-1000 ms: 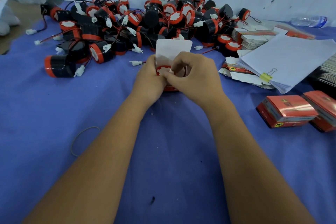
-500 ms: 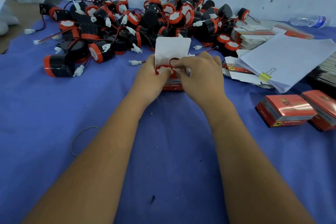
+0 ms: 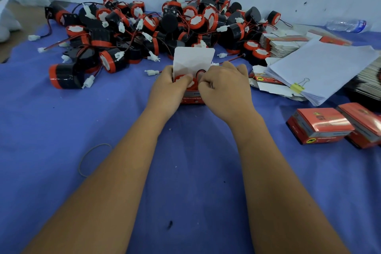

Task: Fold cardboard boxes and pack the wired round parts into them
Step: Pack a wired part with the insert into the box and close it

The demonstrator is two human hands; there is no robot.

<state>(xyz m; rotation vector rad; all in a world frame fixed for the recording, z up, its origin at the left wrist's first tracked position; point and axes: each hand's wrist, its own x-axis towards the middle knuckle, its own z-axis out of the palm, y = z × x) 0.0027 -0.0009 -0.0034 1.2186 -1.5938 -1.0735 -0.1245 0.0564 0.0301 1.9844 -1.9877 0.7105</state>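
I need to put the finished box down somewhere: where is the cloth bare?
Bare cloth lies left of the left hand, between the pile of round parts and the rubber band, and between the right forearm and the closed boxes. Behind the open box it is crowded.

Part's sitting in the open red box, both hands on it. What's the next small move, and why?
Probably tuck the red wire loop down beside the red-rimmed round part: it pokes above the small red cardboard box, whose white lid flap stands open. The left hand steadies the box; the right hand pinches the wire.
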